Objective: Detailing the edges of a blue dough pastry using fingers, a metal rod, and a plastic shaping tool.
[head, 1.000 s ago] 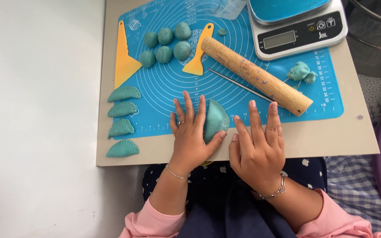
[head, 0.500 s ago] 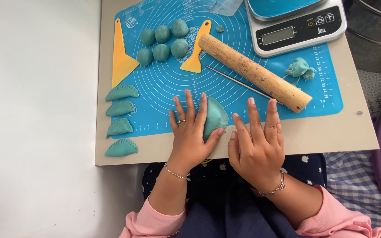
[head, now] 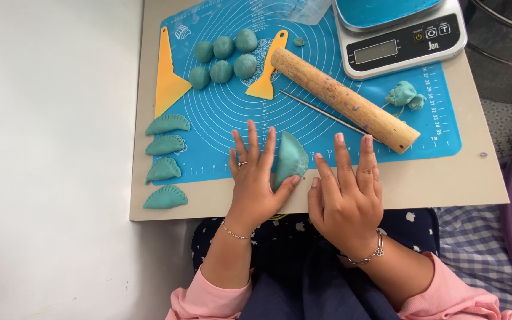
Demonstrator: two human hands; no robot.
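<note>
Barely changed: left hand (head: 255, 178) still pressed on folded dumpling (head: 290, 159), fingers spread; right hand (head: 346, 189) flat beside, empty, on blue mat (head: 327, 133).

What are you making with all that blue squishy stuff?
A person sits at a board covered by a blue mat. The left hand cups a folded teal dough piece, thumb against its edge, while the right hand lies flat beside it. Four crimped dumplings sit in a column on the left. Six dough balls, two yellow scrapers, a rolling pin, a thin stick, a dough scrap and a scale lie farther back.
</note>
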